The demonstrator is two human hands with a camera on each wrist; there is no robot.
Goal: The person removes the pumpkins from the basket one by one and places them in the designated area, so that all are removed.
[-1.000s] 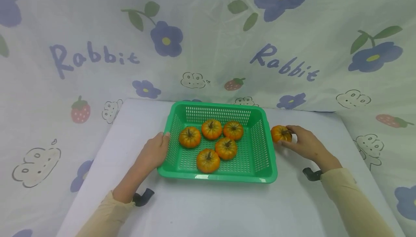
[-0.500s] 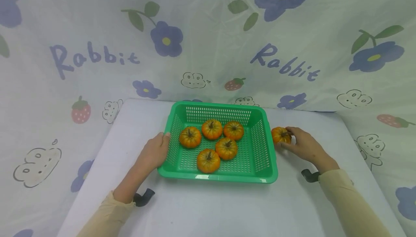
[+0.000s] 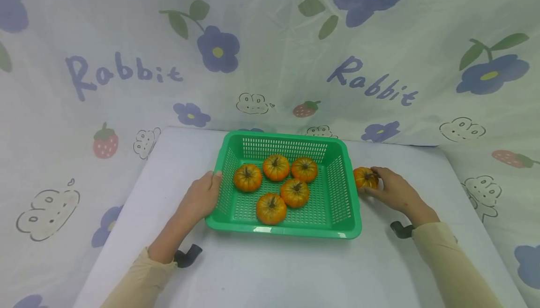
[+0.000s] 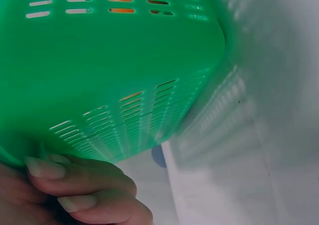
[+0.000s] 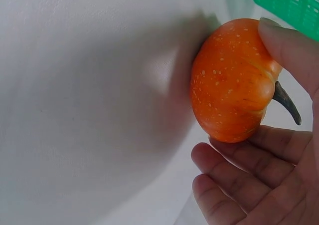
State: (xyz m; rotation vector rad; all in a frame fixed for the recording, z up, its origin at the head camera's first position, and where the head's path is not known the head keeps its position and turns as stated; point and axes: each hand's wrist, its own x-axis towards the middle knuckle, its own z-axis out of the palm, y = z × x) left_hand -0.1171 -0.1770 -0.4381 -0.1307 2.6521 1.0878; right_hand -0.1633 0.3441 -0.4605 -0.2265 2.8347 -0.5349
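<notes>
In the head view a green plastic basket [image 3: 283, 231] stands on the table, with several small orange pumpkins inside, among them a front pumpkin [image 3: 271, 209]. My left hand [image 3: 202, 198] grips the basket's left rim; the left wrist view has its curled fingers [image 4: 94, 185] against the basket's slotted side. Just outside the right wall, my right hand [image 3: 394, 188] holds another small pumpkin [image 3: 363, 178]. Seen from the right wrist, the thumb and fingers pinch this pumpkin [image 5: 232, 83] from opposite sides, its dark stem toward the palm. The hand partly covers it in the head view.
A white-covered table [image 3: 270, 270] lies under everything. Behind it hangs a cloth backdrop [image 3: 270, 55] printed with flowers, strawberries and rabbits. A dark curved piece shows at the left wrist [image 3: 188, 256] and another at the right wrist [image 3: 401, 229].
The right hand and its pumpkin have shifted very slightly toward the front of the table. The left hand keeps its grip on the basket, and the pumpkins inside have not moved.
</notes>
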